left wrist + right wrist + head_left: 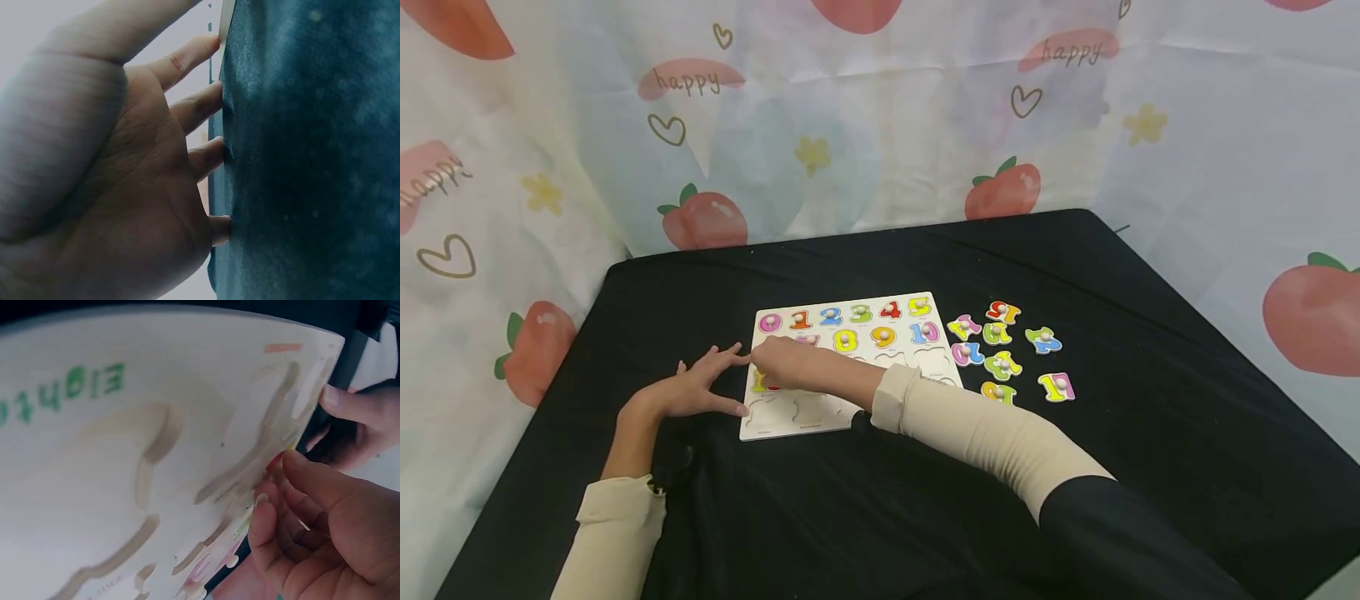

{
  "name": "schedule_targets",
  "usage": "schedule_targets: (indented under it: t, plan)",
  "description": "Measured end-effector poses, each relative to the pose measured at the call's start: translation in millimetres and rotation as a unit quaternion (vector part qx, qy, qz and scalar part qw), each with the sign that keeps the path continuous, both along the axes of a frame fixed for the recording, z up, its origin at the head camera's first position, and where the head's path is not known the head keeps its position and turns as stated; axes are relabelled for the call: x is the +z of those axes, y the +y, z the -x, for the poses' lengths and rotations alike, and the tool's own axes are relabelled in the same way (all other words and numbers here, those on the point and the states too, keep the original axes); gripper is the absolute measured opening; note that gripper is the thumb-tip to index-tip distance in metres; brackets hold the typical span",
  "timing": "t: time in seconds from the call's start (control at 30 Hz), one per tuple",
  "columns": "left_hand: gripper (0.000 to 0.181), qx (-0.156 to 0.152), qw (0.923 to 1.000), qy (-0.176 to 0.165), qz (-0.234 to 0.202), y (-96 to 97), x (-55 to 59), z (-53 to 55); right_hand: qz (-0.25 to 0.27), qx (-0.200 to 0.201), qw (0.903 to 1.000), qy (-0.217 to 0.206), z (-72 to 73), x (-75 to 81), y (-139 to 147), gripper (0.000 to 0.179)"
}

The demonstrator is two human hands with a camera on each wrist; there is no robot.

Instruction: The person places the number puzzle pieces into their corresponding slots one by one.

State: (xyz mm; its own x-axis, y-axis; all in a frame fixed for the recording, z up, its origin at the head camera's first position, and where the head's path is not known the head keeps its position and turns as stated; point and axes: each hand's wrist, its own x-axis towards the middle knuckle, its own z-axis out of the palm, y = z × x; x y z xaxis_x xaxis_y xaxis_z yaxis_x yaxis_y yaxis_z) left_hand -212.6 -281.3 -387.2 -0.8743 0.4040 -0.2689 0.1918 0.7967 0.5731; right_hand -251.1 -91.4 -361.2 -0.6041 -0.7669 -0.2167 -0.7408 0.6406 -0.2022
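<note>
White no. board (782, 419) lies under R hand (792, 364), just right of L hand (691, 390); long axis approx. L–R. L: fingers spread, touching edge. R: pinching yellow/red pc (758, 382), it seems. Loose pcs (1003, 366) farther right, R hand nearer.

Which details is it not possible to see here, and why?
Head view: the board just left of the pink number, covered by the right hand.
Head view: the board's near right corner, hidden by the right sleeve.
Head view: the words under the empty slots, too small to read.
Right wrist view: the green word's end, past the left edge.
Right wrist view: whether the right hand grips the red piece, hidden by its fingers.
</note>
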Motion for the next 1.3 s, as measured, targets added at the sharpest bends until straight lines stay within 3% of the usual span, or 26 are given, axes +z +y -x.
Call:
schedule_targets:
  t: [0.27, 0.47, 0.63, 0.87, 1.17, 1.3]
  plan:
    - [0.09, 0.002, 1.0, -0.003, -0.002, 0.9, 0.9, 0.5, 0.011, -0.012, 0.9996, 0.021, -0.5, 2.1, 20, 0.039]
    - [0.091, -0.003, 1.0, 0.003, 0.004, 1.2, 0.2, 1.1, 0.056, -0.023, 0.998, 0.02, -4.4, 20.4, 52, 0.037]
    - [0.093, -0.004, 0.9999, 0.009, 0.001, 0.8, -1.4, 0.1, 0.096, -0.063, 0.9934, 0.005, -6.3, 35.2, 89, 0.034]
    - [0.093, -0.002, 1.0, 0.009, -0.002, 1.4, -2.0, -0.8, 0.125, -0.127, 0.984, 0.001, -3.6, 33.7, 132, 0.03]
    - [0.093, 0.0, 1.0, 0.004, -0.003, 0.9, 0.5, -2.5, 0.083, -0.206, 0.9747, -0.028, 16.1, 55.3, 189, 0.019]
    - [0.092, 0.0, 1.0, 0.001, -0.004, -0.5, 2.2, -2.3, 0.049, -0.242, 0.9676, -0.054, 24.6, 55.8, 219, 0.02]
